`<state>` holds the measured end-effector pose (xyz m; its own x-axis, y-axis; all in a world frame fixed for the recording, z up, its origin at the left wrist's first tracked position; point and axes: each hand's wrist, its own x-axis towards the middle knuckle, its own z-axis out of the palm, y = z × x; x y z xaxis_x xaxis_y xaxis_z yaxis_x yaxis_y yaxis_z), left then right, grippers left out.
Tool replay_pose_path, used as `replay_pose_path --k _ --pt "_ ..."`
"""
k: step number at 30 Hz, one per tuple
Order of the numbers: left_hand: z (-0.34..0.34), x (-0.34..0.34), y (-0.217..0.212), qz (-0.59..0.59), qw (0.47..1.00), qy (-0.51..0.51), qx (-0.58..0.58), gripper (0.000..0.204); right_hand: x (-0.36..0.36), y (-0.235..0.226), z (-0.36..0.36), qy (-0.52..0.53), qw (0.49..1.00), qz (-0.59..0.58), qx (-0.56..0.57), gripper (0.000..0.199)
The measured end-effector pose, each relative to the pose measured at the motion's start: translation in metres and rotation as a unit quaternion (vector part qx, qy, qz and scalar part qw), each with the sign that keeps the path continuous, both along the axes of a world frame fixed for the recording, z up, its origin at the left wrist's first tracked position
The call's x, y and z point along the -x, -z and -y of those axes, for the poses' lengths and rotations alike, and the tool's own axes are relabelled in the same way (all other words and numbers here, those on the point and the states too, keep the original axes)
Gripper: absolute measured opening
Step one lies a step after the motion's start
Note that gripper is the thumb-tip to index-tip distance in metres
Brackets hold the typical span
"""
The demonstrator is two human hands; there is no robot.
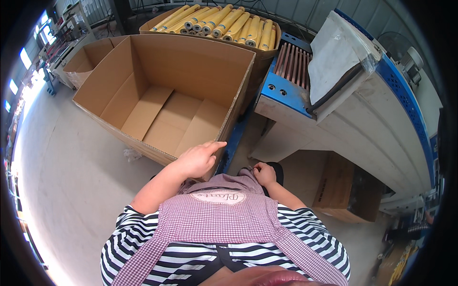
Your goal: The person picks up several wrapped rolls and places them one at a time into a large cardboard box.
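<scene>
My left hand [198,159] rests on the near rim of a large open cardboard box [181,71], its index finger stretched out along the edge and nothing in its grasp. The box is empty, with its bottom flaps showing. My right hand [264,173] is curled at the top hem of my checked purple apron [219,214], pinching the fabric. I wear a black-and-white striped shirt under the apron.
A second box [267,52] behind holds several yellow rolls [224,21]. A blue and white machine [362,109] with a roller conveyor [293,59] stands to the right. Another empty carton [88,59] sits at far left. A brown carton [346,188] lies under the machine.
</scene>
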<state>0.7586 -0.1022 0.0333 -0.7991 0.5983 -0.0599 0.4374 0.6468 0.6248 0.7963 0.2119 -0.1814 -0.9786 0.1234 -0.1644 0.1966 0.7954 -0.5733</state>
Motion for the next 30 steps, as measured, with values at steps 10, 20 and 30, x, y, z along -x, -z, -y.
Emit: replay_pose_path --k 10,20,30 --pt "0.0008 0.0021 0.0043 -0.004 1.000 0.008 -0.009 0.055 -0.0007 0.0004 -0.0002 0.000 1.000 -0.018 -0.001 0.023" --pt "0.0016 0.0019 0.0051 -0.013 1.000 0.009 -0.007 0.055 0.0007 -0.0033 0.0025 0.004 1.000 -0.008 -0.003 0.023" --pt "-0.0003 0.0006 -0.0018 -0.001 1.000 0.000 0.007 0.052 0.0017 -0.0046 0.0028 0.010 1.000 0.017 0.000 0.023"
